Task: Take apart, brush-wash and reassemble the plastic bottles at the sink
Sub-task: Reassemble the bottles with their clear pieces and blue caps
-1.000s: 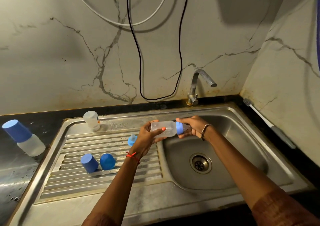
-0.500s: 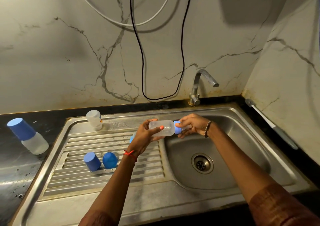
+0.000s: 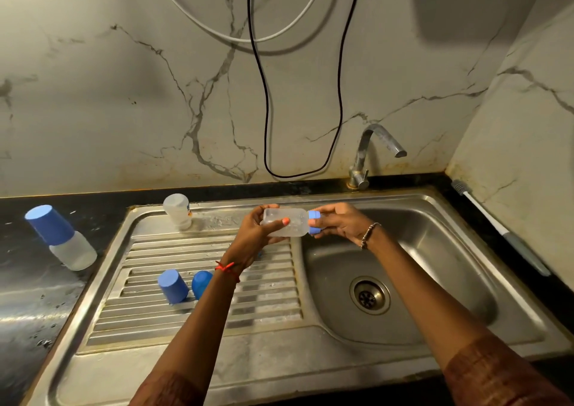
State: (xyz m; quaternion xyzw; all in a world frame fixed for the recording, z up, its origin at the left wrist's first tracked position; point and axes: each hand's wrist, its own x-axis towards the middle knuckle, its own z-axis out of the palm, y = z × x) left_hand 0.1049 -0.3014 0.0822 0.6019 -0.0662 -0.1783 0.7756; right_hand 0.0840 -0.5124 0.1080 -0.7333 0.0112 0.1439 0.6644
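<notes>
A clear plastic bottle (image 3: 292,221) is held sideways above the left rim of the sink basin (image 3: 435,250). My left hand (image 3: 253,234) grips its body. The fingers of my right hand (image 3: 338,220) are curled round its blue screw ring (image 3: 314,223). A second clear bottle body (image 3: 178,210) stands upside down at the back of the draining board. Two blue caps (image 3: 172,285) (image 3: 201,283) lie on the board's ridges. A capped bottle (image 3: 59,237) leans on the black counter at the left.
The tap (image 3: 372,153) stands behind the basin with no water running. A long bottle brush (image 3: 497,225) lies on the counter along the right wall. A black cable and a white one hang down the marble wall. The drain (image 3: 369,295) is open.
Both hands and the bottle stay almost in place over the basin's edge. My right hand's fingers have shifted slightly on the blue ring. The camera view has drifted a little.
</notes>
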